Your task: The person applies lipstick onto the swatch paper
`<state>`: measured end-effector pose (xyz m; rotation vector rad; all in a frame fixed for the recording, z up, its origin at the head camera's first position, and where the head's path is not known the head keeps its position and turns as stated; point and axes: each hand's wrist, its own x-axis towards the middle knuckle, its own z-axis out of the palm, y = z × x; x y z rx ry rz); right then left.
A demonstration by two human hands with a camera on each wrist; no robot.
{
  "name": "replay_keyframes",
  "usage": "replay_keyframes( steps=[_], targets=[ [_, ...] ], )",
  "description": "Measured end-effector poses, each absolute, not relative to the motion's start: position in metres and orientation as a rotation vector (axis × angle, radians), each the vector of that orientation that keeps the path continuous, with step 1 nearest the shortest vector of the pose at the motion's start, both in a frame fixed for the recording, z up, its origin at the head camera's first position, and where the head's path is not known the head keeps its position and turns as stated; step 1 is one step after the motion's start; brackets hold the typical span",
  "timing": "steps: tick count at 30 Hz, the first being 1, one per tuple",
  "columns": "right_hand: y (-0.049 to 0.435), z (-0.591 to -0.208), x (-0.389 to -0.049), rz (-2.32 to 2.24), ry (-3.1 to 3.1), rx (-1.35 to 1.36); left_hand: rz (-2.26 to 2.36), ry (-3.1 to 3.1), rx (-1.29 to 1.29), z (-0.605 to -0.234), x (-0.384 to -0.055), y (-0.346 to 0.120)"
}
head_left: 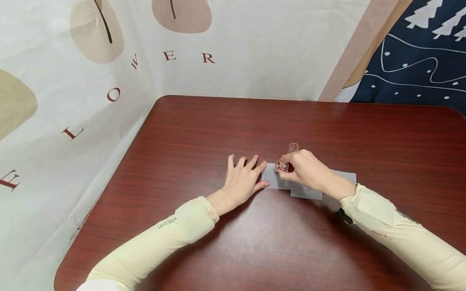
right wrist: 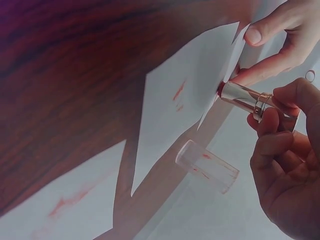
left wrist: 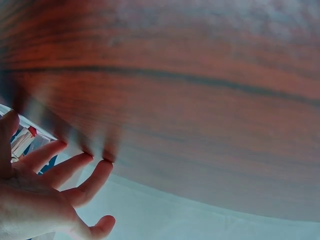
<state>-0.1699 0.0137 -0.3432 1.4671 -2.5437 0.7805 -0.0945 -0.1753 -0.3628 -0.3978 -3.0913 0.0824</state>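
Note:
My right hand [head_left: 309, 167] grips a shiny metallic lipstick tube [right wrist: 245, 97], its red tip down at a small white paper [head_left: 274, 180]. Fingers spread wide, my left hand [head_left: 238, 186] lies flat at that paper's left edge, thumb and index fingertip at its border. A second paper [right wrist: 190, 85] overlaps the first and carries short red streaks. Beyond it, a third paper [right wrist: 85, 195] shows a smeared red mark. Just behind the right hand stands a clear cap [right wrist: 207, 167] with red specks. In the left wrist view, the left fingertips meet the tabletop.
The dark red-brown wooden table [head_left: 204, 133] has rounded corners. A pale cloth [head_left: 255, 56] with printed letters hangs along the back and left, and a navy cloth with white trees [head_left: 418, 64] at the back right. A dark wristband [head_left: 345, 216] sits under the right sleeve.

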Motion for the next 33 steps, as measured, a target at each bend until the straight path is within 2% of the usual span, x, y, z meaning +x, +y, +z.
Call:
replay_keyframes(
  steps=[33],
  targets=[
    [0.0162,-0.3414,-0.1626,0.801,-2.565,1.487,0.105,-3.111,-0.407,-0.3623,-0.0926,-0.1763]
  ],
)
